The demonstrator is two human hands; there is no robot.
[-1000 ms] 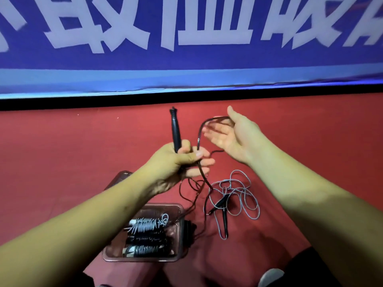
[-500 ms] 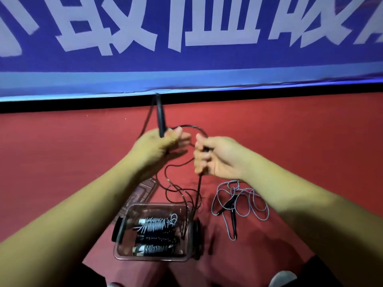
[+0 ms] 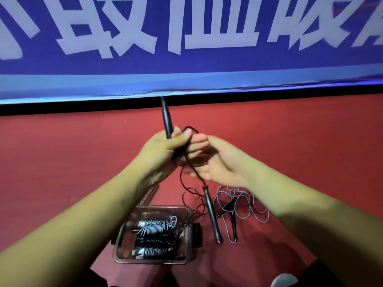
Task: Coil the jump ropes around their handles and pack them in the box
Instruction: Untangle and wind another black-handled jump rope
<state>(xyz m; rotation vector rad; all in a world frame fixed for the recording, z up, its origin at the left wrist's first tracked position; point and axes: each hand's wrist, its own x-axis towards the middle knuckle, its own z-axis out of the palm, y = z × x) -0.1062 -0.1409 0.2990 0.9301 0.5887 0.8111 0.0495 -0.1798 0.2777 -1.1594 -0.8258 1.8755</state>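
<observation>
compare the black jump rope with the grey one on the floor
The black rope is held up, the left hand gripping one handle upright; the grey rope lies untouched on the floor. The black cord hangs loose; the grey one sits in a tangle. Neither is coiled round its handles yet.

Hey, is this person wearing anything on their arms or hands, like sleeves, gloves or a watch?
No. The left hand and right hand are bare: no gloves, rings or watch showing. The left forearm and right forearm are uncovered, no sleeves in view.
</observation>
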